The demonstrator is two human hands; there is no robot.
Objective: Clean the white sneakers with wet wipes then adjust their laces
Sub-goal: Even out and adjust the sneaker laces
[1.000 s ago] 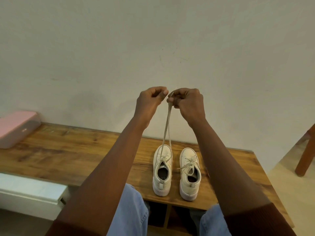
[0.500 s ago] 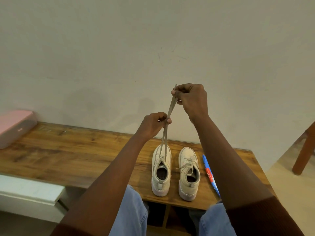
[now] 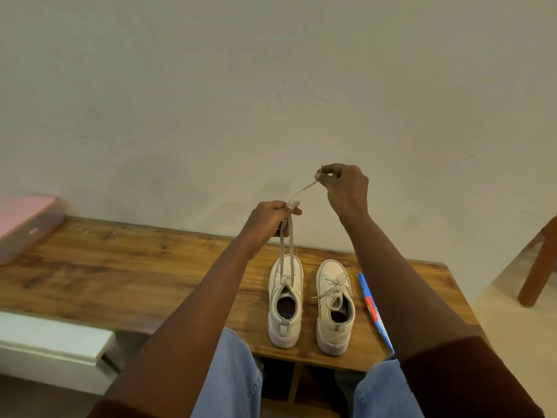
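Laces (image 3: 285, 245): pinching both strands in left hand (image 3: 268, 218), one tip in right hand (image 3: 346, 188), held apart, probably evening lengths.

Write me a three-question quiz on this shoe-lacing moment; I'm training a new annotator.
1. True or false: the left hand and the right hand both pinch the beige flat lace of the white high-top sneaker on the left.
2. What lies just right of the white high-top sneaker on the right? A) a blue and red flat packet B) a brush C) a bottle
3. Fill in: the pink rectangular box sits at the ___ end of the brown wooden bench.

Key: 1 true; 2 A; 3 left.
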